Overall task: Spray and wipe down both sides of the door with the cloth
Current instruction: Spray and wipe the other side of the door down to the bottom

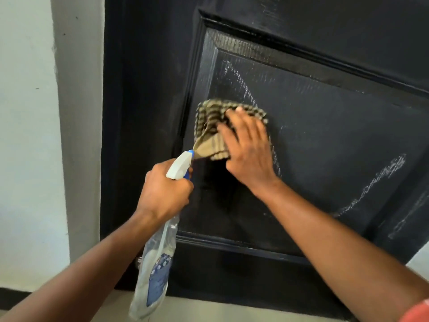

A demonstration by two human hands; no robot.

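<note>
The spray bottle (157, 270), nearest, hangs by its neck in the gripping left hand (166, 189), while the flat right hand (249, 147) presses the cloth (209, 122), seemingly soft and light, best held under a spread palm, on the door (325, 124) panel.

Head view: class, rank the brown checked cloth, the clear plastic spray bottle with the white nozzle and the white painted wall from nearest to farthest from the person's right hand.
1. Brown checked cloth, pressed to the black door under the right hand.
2. Clear plastic spray bottle, just lower left, gripped by the left hand.
3. White painted wall, far left beyond the door's edge.
</note>
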